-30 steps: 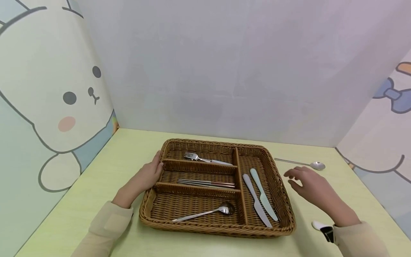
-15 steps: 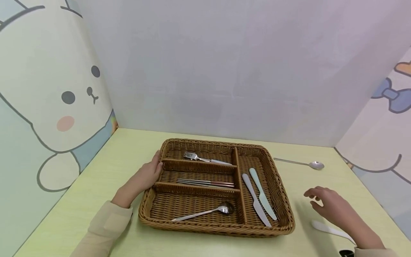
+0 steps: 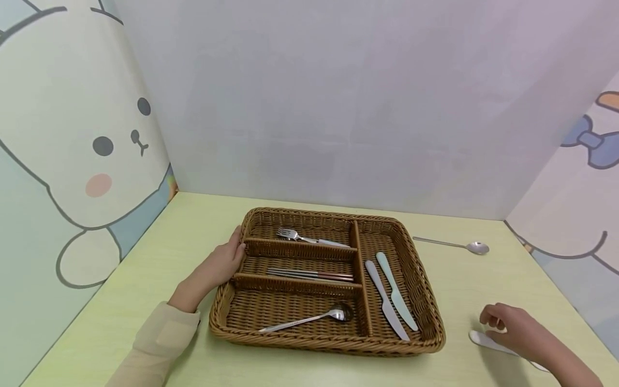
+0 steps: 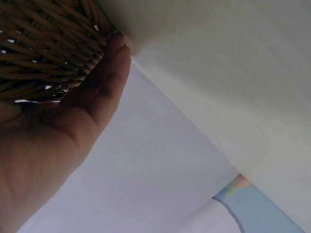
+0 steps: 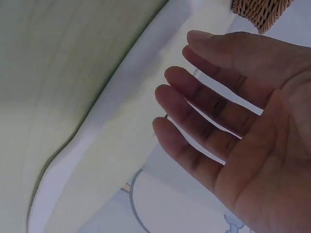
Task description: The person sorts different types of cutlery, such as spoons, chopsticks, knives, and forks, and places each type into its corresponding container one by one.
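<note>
My left hand rests against the left side of a brown wicker cutlery basket, its thumb at the rim. In the left wrist view, straight fingers lie along the outer weave. Over the table at the right, my right hand hovers above a white table knife, partly covering it in the head view. Loosely bent fingers and an empty palm show in the right wrist view, where the white knife lies beyond the fingertips.
Basket compartments hold a fork, chopsticks, a spoon, a lilac knife and a mint knife. Another long-handled spoon lies behind right on the table. Walls stand at the back and both sides.
My right hand has moved right and toward me, away from the basket's right side to above the white knife. The left hand and the basket have stayed put.
</note>
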`<control>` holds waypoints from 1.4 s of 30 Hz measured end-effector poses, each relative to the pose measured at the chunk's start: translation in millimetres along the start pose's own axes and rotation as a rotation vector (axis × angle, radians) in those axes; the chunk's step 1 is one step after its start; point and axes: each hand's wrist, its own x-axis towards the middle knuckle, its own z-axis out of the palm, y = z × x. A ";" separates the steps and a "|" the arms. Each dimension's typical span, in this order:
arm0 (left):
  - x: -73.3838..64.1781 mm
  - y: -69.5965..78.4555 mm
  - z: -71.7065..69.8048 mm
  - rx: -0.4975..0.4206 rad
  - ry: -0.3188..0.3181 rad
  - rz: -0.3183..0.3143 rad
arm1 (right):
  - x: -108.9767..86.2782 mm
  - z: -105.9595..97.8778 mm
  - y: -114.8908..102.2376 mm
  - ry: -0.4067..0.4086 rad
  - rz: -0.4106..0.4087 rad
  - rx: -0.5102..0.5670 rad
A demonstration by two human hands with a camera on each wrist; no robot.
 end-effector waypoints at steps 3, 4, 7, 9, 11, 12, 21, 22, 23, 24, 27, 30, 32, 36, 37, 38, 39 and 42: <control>0.3 -0.1 0.0 0.000 -0.001 0.000 | -4.6 1.1 2.5 -0.003 -0.016 0.025; 0.4 -0.1 0.1 -0.001 -0.002 0.000 | -6.0 1.5 3.5 -0.005 -0.019 0.038; 0.6 -0.4 0.1 -0.002 0.000 0.002 | -9.2 2.5 6.8 -0.019 -0.045 0.074; 0.8 -0.7 0.1 -0.001 0.001 0.003 | -10.9 3.5 9.2 -0.028 -0.053 0.094; 0.9 -0.9 0.2 -0.001 0.002 0.003 | -12.5 4.8 11.1 -0.043 -0.052 0.114; 1.0 -1.0 0.3 0.000 0.002 0.003 | -13.3 5.8 11.9 -0.048 -0.051 0.121; 1.1 -1.2 0.2 0.011 0.002 0.003 | -18.3 11.1 16.3 -0.053 -0.017 0.129; 1.0 -1.1 0.0 0.011 0.002 0.003 | -18.5 11.3 16.4 -0.054 -0.013 0.124; 0.9 -1.0 -0.2 0.012 0.002 0.003 | -18.5 11.4 16.5 -0.056 -0.011 0.121; 0.9 -1.0 -0.2 0.012 0.002 0.003 | -18.4 11.4 16.6 -0.058 -0.008 0.119; 0.6 -0.7 0.1 0.011 0.002 0.003 | -17.8 10.9 16.4 -0.069 -0.005 0.115; 0.7 -0.5 0.6 0.010 0.001 0.011 | -17.6 10.3 15.7 -0.073 -0.001 0.120; 0.7 -0.4 0.7 0.008 0.001 0.011 | -17.5 10.8 15.2 -0.061 -0.006 0.118; 0.9 -0.9 0.9 0.010 0.004 0.003 | -17.5 12.0 14.0 -0.025 -0.019 0.116; 0.9 -1.0 0.7 0.009 0.004 0.000 | -17.4 12.3 13.8 -0.017 -0.022 0.114; 1.0 -1.2 0.6 0.011 0.005 0.000 | -17.2 12.3 13.5 -0.012 -0.029 0.117; 1.2 -1.4 0.5 0.011 0.005 0.001 | -17.1 12.5 13.4 -0.001 -0.036 0.116; 1.5 -1.8 0.5 0.008 0.006 0.003 | -16.2 11.8 13.9 -0.002 -0.062 0.126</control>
